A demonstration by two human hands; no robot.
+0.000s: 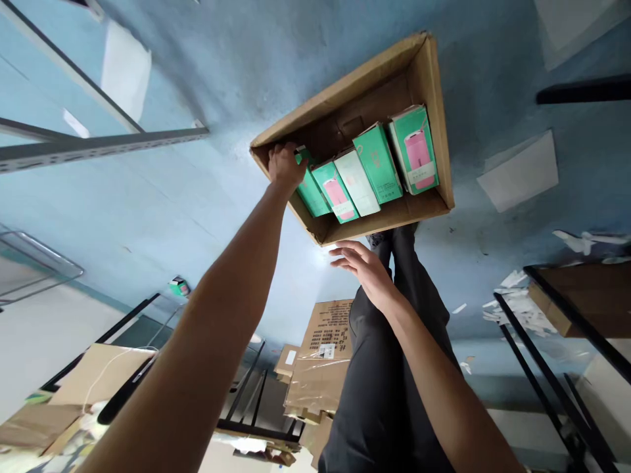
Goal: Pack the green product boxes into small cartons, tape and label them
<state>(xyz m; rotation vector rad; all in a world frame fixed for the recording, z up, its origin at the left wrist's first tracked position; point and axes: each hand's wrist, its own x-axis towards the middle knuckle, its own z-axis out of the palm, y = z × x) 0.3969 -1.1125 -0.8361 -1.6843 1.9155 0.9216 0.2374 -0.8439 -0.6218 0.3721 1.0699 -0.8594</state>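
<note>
An open cardboard carton [434,98] lies on the blue floor and holds several green and white product boxes [377,164] in a row, some with a pink item printed on them. My left hand [284,164] reaches into the carton's left corner, its fingers curled round the end of the leftmost green box [311,192]. My right hand [365,269] hovers just outside the carton's near wall with fingers stretched out and apart, holding nothing. My own legs in dark trousers [389,368] show under the right arm.
Flattened taped cardboard [323,355] lies near my legs. Black metal rack frames [542,355] stand at right with a brown box [582,302] and paper scraps [517,302]. A grey shelf rail [98,144] crosses upper left. More cardboard [89,381] lies lower left.
</note>
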